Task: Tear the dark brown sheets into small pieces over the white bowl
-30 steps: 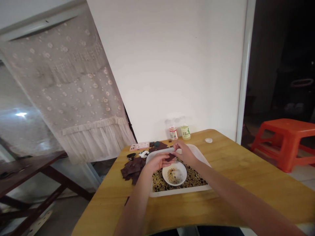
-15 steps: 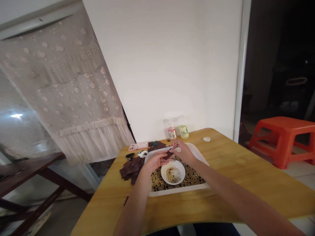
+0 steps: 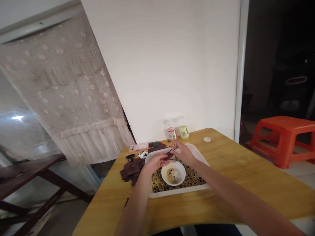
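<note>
- Nearest us on the left, a small dark scrap [image 3: 126,202] lies on the wooden table [image 3: 246,183], partly hidden by the left forearm.
- Next we see the near rim of a white tray [image 3: 178,192]; its floor is covered with small round beads [image 3: 193,177], mostly yellowish, mixed with dark ones.
- Within the tray, on the beads, stands a white bowl [image 3: 181,171] with a dark rim. We find a cluster of pale beads [image 3: 171,176] with a few darker ones gathered toward its left, the right part showing bare.
- Left of the tray we have a loose pile of dark brown pieces [image 3: 131,170].
- Just beyond the bowl, over the tray, we see the dark brown piece [image 3: 168,155] between the hands: the left hand [image 3: 157,161] grasps it from the left, and the right hand [image 3: 182,152] pinches its right end.
- Farther left lie a white crumpled item [image 3: 143,154] and a pink phone [image 3: 138,147].
- Far off, by the wall, we see a red-labelled bottle [image 3: 172,133] and, to its right, a green-labelled bottle [image 3: 184,131]; we cannot tell their contents.
</note>
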The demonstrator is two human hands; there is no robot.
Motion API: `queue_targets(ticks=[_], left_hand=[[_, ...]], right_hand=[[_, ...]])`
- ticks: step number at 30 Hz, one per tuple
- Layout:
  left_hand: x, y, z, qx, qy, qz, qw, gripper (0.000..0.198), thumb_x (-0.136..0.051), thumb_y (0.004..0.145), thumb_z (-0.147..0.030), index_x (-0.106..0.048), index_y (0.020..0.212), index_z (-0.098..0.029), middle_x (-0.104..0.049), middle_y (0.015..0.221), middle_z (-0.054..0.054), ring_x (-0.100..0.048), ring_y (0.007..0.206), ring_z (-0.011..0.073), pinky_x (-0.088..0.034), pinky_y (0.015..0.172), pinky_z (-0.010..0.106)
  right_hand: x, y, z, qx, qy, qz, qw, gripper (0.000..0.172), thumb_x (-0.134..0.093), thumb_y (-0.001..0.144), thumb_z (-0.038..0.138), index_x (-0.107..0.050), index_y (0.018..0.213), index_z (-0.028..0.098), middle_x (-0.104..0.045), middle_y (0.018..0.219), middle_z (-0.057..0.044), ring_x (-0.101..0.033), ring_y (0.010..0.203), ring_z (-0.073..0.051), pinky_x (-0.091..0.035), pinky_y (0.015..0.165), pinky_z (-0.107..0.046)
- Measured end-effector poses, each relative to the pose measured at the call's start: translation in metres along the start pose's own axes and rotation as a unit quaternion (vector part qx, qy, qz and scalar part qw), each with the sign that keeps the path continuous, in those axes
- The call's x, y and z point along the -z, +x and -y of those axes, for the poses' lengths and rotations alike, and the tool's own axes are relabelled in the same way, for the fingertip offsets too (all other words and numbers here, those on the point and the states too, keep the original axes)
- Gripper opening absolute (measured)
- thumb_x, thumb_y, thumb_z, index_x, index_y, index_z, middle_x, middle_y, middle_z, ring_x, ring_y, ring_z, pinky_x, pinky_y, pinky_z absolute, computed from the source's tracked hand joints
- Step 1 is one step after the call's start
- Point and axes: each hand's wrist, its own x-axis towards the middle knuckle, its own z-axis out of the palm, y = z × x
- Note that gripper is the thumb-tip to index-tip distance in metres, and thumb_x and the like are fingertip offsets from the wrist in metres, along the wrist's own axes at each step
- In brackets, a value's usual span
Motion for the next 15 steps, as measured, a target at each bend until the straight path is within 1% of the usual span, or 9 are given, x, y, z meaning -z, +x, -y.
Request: queue_targets(ticks=[5, 10, 15], left_hand=[[0.0011, 0.0017, 0.0008, 0.006, 0.007, -0.009, 1.000, 0.044, -0.061, 0.070, -0.014, -0.054, 0.113, -0.010, -0.069, 0.088, 0.010, -0.067, 0.070, 0.0181, -0.050, 0.059, 0.021], [0.0025, 0.0036, 0.0012, 0.009, 0.014, 0.003, 1.000, 0.043, -0.061, 0.069, -0.016, -0.057, 0.112, -0.012, -0.069, 0.088, 0.009, -0.067, 0.068, 0.0176, -0.049, 0.056, 0.020], [0.0025, 0.0038, 0.0008, 0.013, 0.018, 0.002, 1.000, 0.040, -0.065, 0.066, -0.018, -0.060, 0.105, -0.013, -0.068, 0.089, 0.009, -0.067, 0.067, 0.0166, -0.048, 0.053, 0.018]], right_hand=[[-0.0005, -0.0005, -0.0014, -0.007, 0.004, 0.007, 1.000, 0.013, -0.055, 0.071, 0.018, -0.046, 0.082, 0.020, -0.054, 0.083, -0.001, -0.056, 0.078, -0.015, -0.044, 0.072, -0.030], [0.0002, -0.0007, 0.0000, -0.004, -0.013, 0.004, 1.000, 0.012, -0.054, 0.071, 0.018, -0.047, 0.081, 0.019, -0.055, 0.081, -0.001, -0.055, 0.076, -0.014, -0.044, 0.071, -0.030], [0.0007, -0.0006, 0.0009, -0.013, -0.022, -0.001, 1.000, 0.013, -0.055, 0.070, 0.018, -0.046, 0.079, 0.020, -0.055, 0.081, 0.000, -0.056, 0.076, -0.014, -0.044, 0.071, -0.029]])
